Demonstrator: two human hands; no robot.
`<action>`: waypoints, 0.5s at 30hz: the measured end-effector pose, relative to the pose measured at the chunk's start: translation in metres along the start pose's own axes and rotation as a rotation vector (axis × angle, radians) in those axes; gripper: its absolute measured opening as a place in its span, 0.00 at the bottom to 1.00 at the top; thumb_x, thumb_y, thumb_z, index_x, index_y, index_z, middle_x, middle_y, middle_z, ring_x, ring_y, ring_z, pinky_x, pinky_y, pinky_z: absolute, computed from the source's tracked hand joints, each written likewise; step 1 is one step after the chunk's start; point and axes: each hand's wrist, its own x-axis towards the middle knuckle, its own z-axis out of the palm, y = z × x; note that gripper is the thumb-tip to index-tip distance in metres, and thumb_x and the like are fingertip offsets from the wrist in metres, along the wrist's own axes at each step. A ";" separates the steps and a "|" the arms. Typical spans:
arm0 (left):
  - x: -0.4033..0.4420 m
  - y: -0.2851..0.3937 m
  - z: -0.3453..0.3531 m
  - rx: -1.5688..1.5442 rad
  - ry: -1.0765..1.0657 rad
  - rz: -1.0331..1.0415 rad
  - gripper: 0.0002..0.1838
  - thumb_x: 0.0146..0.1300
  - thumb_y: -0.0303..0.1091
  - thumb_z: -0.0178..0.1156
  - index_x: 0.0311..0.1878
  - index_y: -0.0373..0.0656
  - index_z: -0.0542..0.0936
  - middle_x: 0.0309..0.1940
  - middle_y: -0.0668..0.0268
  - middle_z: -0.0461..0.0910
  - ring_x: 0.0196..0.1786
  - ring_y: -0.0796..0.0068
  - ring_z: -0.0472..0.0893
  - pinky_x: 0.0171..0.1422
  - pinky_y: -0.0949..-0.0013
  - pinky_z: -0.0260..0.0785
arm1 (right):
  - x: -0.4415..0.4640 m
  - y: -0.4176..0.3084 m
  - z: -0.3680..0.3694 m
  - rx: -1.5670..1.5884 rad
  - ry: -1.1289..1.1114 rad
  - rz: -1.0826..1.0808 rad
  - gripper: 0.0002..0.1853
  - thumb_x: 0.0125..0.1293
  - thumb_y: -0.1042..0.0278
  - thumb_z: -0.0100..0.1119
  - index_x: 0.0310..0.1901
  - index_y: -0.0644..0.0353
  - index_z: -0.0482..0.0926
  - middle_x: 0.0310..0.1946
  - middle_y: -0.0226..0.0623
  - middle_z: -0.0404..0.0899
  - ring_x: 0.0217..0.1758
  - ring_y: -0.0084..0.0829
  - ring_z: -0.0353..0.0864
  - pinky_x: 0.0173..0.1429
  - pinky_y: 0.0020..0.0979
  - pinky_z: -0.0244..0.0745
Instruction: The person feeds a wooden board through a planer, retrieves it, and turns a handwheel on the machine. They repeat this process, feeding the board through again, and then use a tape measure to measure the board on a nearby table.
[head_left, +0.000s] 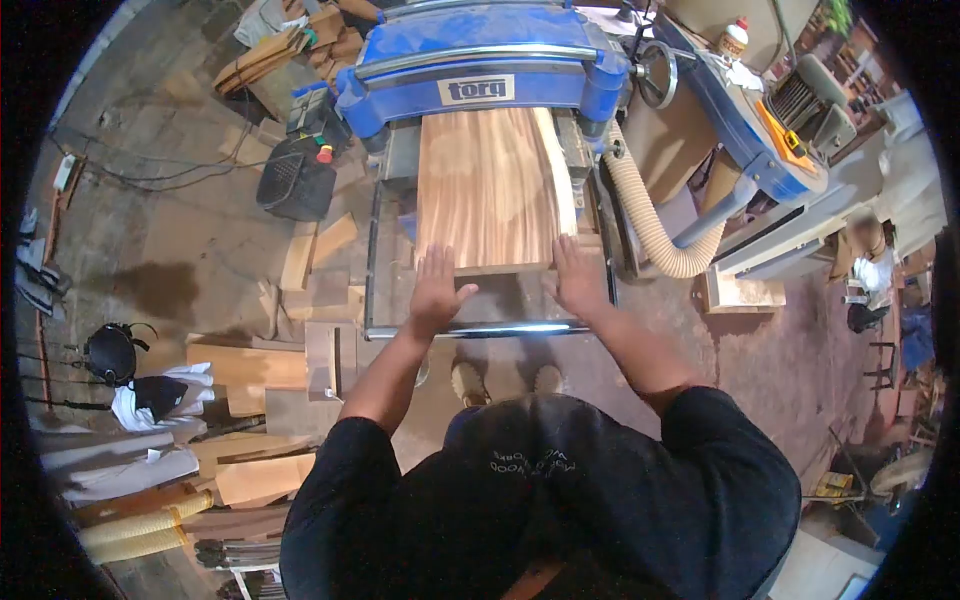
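Observation:
A wide wooden board (490, 190) with striped brown grain and a pale right edge lies flat in the blue thickness planer (480, 50); its far end is hidden under the machine. My left hand (437, 288) rests with fingers stretched on the board's near left corner. At the near right corner, my right hand (578, 280) lies with its fingers extended along the edge. Neither hand is wrapped round the board. Below my hands runs the metal bar (480, 331) of the planer's frame.
A ribbed hose (650, 220) curves down at the planer's right, near a handwheel (656, 75). On the left stands a black box with a red button (324, 154), with cables across the floor. Wood offcuts (250, 366) lie at lower left. A glue bottle (734, 38) stands at upper right.

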 end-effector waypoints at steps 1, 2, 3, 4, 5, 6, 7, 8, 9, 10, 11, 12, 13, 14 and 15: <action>-0.003 0.004 -0.001 -0.003 -0.013 -0.028 0.44 0.58 0.53 0.61 0.68 0.29 0.58 0.67 0.36 0.55 0.71 0.40 0.55 0.73 0.47 0.48 | -0.013 0.000 0.001 -0.001 -0.004 -0.001 0.38 0.59 0.58 0.61 0.66 0.70 0.59 0.69 0.58 0.53 0.72 0.51 0.54 0.69 0.47 0.57; -0.005 0.004 0.002 -0.005 -0.013 -0.031 0.44 0.58 0.53 0.61 0.68 0.29 0.58 0.67 0.36 0.55 0.71 0.40 0.55 0.73 0.47 0.48 | -0.021 -0.005 -0.007 -0.028 -0.090 -0.003 0.41 0.59 0.56 0.62 0.68 0.69 0.55 0.70 0.56 0.50 0.74 0.49 0.50 0.71 0.47 0.53; -0.004 0.003 0.004 -0.008 -0.039 -0.053 0.45 0.57 0.53 0.61 0.68 0.30 0.57 0.68 0.36 0.54 0.72 0.40 0.53 0.74 0.47 0.46 | -0.023 -0.008 -0.013 -0.056 -0.174 -0.006 0.44 0.59 0.55 0.62 0.69 0.68 0.51 0.72 0.54 0.47 0.76 0.47 0.46 0.74 0.47 0.50; -0.002 0.000 0.006 -0.011 -0.064 -0.076 0.46 0.57 0.53 0.61 0.69 0.30 0.56 0.68 0.37 0.53 0.73 0.41 0.51 0.75 0.47 0.44 | -0.020 -0.006 -0.011 -0.058 -0.174 -0.011 0.44 0.59 0.55 0.62 0.69 0.68 0.51 0.72 0.54 0.47 0.76 0.47 0.46 0.74 0.47 0.50; 0.003 -0.003 0.006 -0.014 -0.060 -0.079 0.46 0.57 0.53 0.61 0.69 0.30 0.56 0.68 0.37 0.53 0.73 0.41 0.51 0.75 0.47 0.44 | -0.016 -0.003 -0.011 -0.047 -0.187 -0.011 0.45 0.59 0.54 0.62 0.70 0.68 0.49 0.73 0.52 0.45 0.77 0.46 0.42 0.75 0.46 0.47; 0.003 -0.004 0.006 -0.007 -0.116 -0.092 0.47 0.57 0.53 0.62 0.69 0.30 0.55 0.69 0.37 0.51 0.74 0.42 0.49 0.76 0.48 0.42 | -0.019 -0.002 -0.010 -0.034 -0.209 -0.003 0.47 0.59 0.53 0.62 0.71 0.68 0.47 0.74 0.51 0.42 0.78 0.45 0.38 0.77 0.45 0.44; 0.007 -0.005 0.007 0.001 -0.164 -0.104 0.48 0.56 0.53 0.62 0.70 0.30 0.53 0.70 0.38 0.50 0.75 0.43 0.47 0.76 0.48 0.39 | -0.018 0.001 -0.010 -0.042 -0.213 -0.002 0.47 0.59 0.53 0.62 0.71 0.68 0.47 0.74 0.51 0.42 0.78 0.45 0.38 0.77 0.45 0.44; 0.013 -0.004 0.004 -0.004 -0.157 -0.106 0.48 0.56 0.53 0.62 0.70 0.30 0.53 0.70 0.38 0.50 0.75 0.43 0.47 0.76 0.48 0.39 | -0.013 0.000 -0.011 -0.066 -0.243 0.008 0.47 0.59 0.53 0.62 0.71 0.67 0.46 0.74 0.50 0.42 0.78 0.44 0.38 0.76 0.46 0.45; 0.016 -0.004 0.000 -0.019 -0.202 -0.119 0.49 0.56 0.54 0.62 0.70 0.30 0.52 0.71 0.39 0.48 0.75 0.44 0.46 0.77 0.49 0.37 | -0.009 -0.001 -0.010 -0.086 -0.275 0.019 0.47 0.59 0.53 0.62 0.71 0.67 0.46 0.74 0.49 0.41 0.78 0.44 0.38 0.76 0.48 0.46; 0.017 -0.005 -0.004 -0.033 -0.247 -0.131 0.50 0.56 0.54 0.62 0.70 0.30 0.52 0.71 0.39 0.47 0.75 0.44 0.44 0.77 0.49 0.36 | -0.007 0.000 -0.007 -0.089 -0.275 0.017 0.47 0.59 0.53 0.62 0.71 0.67 0.46 0.74 0.49 0.41 0.78 0.44 0.38 0.76 0.48 0.46; 0.019 -0.006 -0.005 -0.034 -0.245 -0.129 0.50 0.56 0.54 0.62 0.70 0.30 0.52 0.71 0.39 0.47 0.75 0.44 0.44 0.77 0.49 0.36 | -0.005 0.002 -0.004 -0.121 -0.273 0.019 0.49 0.58 0.52 0.62 0.72 0.65 0.45 0.75 0.47 0.40 0.78 0.43 0.38 0.74 0.51 0.47; 0.022 -0.008 -0.005 -0.022 -0.251 -0.117 0.50 0.57 0.55 0.61 0.71 0.32 0.50 0.71 0.38 0.46 0.75 0.44 0.43 0.77 0.48 0.35 | -0.004 0.004 -0.002 -0.154 -0.269 0.024 0.50 0.57 0.50 0.63 0.72 0.64 0.43 0.75 0.45 0.39 0.78 0.42 0.38 0.73 0.53 0.48; 0.023 -0.009 -0.005 -0.011 -0.259 -0.105 0.50 0.58 0.56 0.59 0.72 0.33 0.49 0.71 0.37 0.46 0.75 0.43 0.43 0.77 0.48 0.35 | -0.002 0.007 0.001 -0.157 -0.267 0.029 0.50 0.57 0.50 0.63 0.72 0.64 0.43 0.75 0.45 0.39 0.78 0.42 0.38 0.73 0.53 0.48; 0.024 -0.009 -0.006 -0.014 -0.260 -0.100 0.50 0.58 0.56 0.59 0.72 0.33 0.49 0.71 0.37 0.46 0.75 0.43 0.43 0.77 0.48 0.35 | 0.001 0.006 0.000 -0.153 -0.298 0.042 0.50 0.57 0.51 0.63 0.72 0.63 0.44 0.75 0.44 0.39 0.78 0.43 0.37 0.73 0.56 0.48; 0.026 -0.011 -0.007 -0.015 -0.269 -0.090 0.50 0.57 0.57 0.60 0.72 0.35 0.49 0.71 0.38 0.46 0.75 0.43 0.43 0.77 0.48 0.35 | 0.005 0.006 -0.001 -0.150 -0.328 0.053 0.49 0.57 0.52 0.63 0.72 0.62 0.44 0.75 0.44 0.38 0.78 0.43 0.37 0.72 0.58 0.48</action>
